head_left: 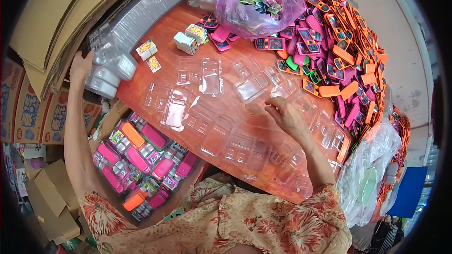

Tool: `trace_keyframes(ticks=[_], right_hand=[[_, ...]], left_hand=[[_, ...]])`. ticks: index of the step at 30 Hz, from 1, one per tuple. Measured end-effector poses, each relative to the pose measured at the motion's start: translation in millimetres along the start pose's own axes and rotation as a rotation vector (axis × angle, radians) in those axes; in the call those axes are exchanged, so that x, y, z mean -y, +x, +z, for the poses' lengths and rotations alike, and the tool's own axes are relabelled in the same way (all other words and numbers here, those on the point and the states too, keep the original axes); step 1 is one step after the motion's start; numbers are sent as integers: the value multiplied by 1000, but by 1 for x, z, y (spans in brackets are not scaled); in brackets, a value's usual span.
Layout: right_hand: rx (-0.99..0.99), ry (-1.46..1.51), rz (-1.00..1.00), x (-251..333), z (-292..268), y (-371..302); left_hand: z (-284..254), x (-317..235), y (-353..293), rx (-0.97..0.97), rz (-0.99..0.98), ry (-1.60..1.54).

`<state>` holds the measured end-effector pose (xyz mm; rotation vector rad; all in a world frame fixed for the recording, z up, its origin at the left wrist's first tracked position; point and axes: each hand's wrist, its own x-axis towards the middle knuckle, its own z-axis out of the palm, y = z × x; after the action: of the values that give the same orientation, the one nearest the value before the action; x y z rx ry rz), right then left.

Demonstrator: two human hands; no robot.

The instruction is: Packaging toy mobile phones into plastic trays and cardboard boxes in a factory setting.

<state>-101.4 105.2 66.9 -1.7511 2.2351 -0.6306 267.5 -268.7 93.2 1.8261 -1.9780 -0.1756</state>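
My left hand (81, 67) grips the outer edge of the nested clear plastic blister trays (107, 81) at the table's left end; some of its fingers are hidden. Over the middle of the table, my right hand (287, 116) has its fingers loosely bent and apart, with nothing seen in them. Around and below it, single clear blister trays (207, 127) lie spread in rows across the reddish-brown tabletop (155, 28). They look unfilled. A long curved stack of the same trays (148, 14) runs along the far left edge.
Small stacks of printed cards (186, 43) stand at the far side. Beside a purple bag (259, 14) of small packets, pink and orange toy phones (348, 56) form a big heap. A carton of packed toy sets (141, 155) sits below left. Crumpled clear plastic (372, 160) lies at right.
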Motion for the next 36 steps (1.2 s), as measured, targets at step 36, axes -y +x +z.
trace_keyframes(ticks=[36], right_hand=[[-212, -545, -41, 4, 96, 216]], left_hand=[[20, -91, -152, -115, 868, 31]])
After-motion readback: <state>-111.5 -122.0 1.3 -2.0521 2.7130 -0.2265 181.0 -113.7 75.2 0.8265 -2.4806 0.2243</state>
